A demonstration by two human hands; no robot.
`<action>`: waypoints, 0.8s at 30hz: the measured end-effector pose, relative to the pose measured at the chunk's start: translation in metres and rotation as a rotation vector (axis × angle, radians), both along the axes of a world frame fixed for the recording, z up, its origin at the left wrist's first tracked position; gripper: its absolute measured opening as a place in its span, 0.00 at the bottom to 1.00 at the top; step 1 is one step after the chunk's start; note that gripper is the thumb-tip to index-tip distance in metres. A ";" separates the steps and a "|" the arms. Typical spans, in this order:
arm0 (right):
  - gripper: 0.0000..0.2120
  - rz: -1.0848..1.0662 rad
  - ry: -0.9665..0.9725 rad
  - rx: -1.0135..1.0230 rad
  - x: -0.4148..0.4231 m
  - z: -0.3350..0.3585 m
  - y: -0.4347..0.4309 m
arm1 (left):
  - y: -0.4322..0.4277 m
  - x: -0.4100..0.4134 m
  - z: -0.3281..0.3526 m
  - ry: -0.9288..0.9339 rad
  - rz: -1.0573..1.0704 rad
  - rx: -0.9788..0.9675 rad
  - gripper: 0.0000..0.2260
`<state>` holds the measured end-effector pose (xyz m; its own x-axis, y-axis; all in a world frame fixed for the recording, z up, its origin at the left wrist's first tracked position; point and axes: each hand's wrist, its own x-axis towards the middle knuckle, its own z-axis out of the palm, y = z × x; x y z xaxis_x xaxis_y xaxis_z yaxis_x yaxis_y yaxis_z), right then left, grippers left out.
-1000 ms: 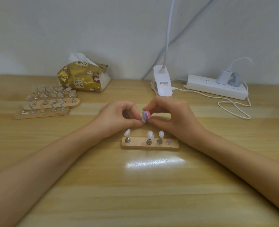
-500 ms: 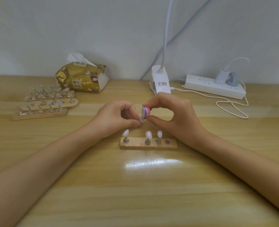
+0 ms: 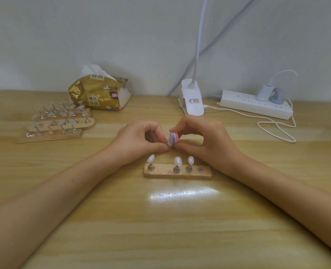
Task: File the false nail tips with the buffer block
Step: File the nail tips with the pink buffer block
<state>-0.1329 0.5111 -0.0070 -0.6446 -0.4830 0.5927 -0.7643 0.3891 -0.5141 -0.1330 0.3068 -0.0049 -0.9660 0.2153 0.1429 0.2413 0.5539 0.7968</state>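
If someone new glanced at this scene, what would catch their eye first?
The hands meeting at the centre: the right hand pinches a pink-and-purple buffer block against a nail tip pinched by the left hand. Just nearer, a wooden stand carries three white nail tips; a gold tissue pack sits back-left.

Even, fairly bright light falls from above, leaving 1 white glare patch on the desk [image 3: 122, 220] just in front of the wooden nail stand [image 3: 177, 174]. Shadows are soft and faint. The wide lens bows the desk's far edge, and the whole view is slightly soft.
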 end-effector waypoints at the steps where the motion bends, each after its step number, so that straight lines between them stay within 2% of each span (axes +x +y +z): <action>1: 0.07 -0.007 0.016 -0.013 0.000 0.000 0.000 | 0.000 0.000 0.000 -0.003 0.000 0.007 0.08; 21: 0.08 -0.030 0.009 -0.025 -0.001 -0.001 0.001 | -0.001 0.000 -0.001 -0.006 -0.016 0.012 0.08; 24: 0.09 -0.027 -0.047 -0.003 0.000 0.000 0.001 | -0.002 -0.001 -0.001 -0.008 -0.014 0.011 0.08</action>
